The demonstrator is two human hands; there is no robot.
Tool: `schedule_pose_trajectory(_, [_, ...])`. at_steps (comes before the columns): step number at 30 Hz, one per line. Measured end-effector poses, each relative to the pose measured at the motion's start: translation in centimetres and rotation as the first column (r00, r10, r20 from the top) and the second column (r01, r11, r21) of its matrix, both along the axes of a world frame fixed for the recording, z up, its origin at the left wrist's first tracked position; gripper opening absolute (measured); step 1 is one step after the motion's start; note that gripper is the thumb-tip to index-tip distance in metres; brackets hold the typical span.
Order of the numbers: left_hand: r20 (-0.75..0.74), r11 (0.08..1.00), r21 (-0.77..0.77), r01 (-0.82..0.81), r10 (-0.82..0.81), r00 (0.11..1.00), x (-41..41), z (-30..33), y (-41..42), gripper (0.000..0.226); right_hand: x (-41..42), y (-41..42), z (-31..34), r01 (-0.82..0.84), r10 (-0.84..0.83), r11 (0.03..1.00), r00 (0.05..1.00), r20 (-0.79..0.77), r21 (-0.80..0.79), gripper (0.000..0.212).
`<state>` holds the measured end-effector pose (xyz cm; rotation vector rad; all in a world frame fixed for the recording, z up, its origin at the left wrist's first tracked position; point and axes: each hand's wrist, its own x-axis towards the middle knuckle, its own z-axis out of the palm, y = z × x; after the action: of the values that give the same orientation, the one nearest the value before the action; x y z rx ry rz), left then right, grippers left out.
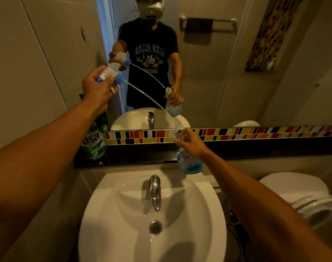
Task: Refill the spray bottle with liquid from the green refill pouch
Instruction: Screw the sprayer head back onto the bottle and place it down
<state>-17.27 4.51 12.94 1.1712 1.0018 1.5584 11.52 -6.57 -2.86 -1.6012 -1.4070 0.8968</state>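
The left grip [97, 87] is closed around the spray head [109, 73], lifted clear, its dip tube [146, 95] slanting down toward the open neck of the bottle [188, 157]. The right grip [191, 143] is wrapped around that bottle's upper part, above the sink [123, 233]. The green pouch [94, 140] stands on the desk [142, 156], below the left grip.

The spray bottle [188, 157] is clear with blue liquid low inside and a red-lettered label; its trigger head [109, 73] is white with blue collar and nozzle. The pouch [94, 140] is green with white lettering. A tile strip [237, 133] mixes red, yellow, black, white. The sink [123, 224] is white, the ledge [142, 155] black.
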Motion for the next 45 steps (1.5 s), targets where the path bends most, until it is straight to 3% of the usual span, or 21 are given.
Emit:
schedule_pose_trajectory(12, [-0.042, 0.983, 0.034, 0.179, -0.178, 0.983, 0.4, 0.1, -0.8, 0.049, -1.0, -1.4, 1.3, -0.045, 0.046, 0.999, 0.998, 0.048, -0.025, 0.037])
schedule_pose_trajectory(21, [-0.158, 0.952, 0.024, 0.305, -0.297, 0.942, 2.5, -0.4, -1.3, 0.048, -2.2, -1.1, 1.9, -0.031, 0.030, 1.000, 0.997, -0.071, -0.008, 0.041])
schedule_pose_trajectory(29, [-0.264, 0.934, 0.042, 0.353, -0.331, 0.906, 5.3, -1.4, -1.9, 0.039, -3.9, -0.6, 2.9, -0.074, 0.077, 0.997, 0.992, -0.104, 0.034, 0.026])
schedule_pose_trajectory(45, [-0.341, 0.896, 0.042, 0.443, -0.404, 0.849, 6.4, -4.5, -2.6, 0.042, -5.7, 1.1, 4.6, -0.064, 0.072, 0.996, 0.990, -0.124, 0.065, 0.035])
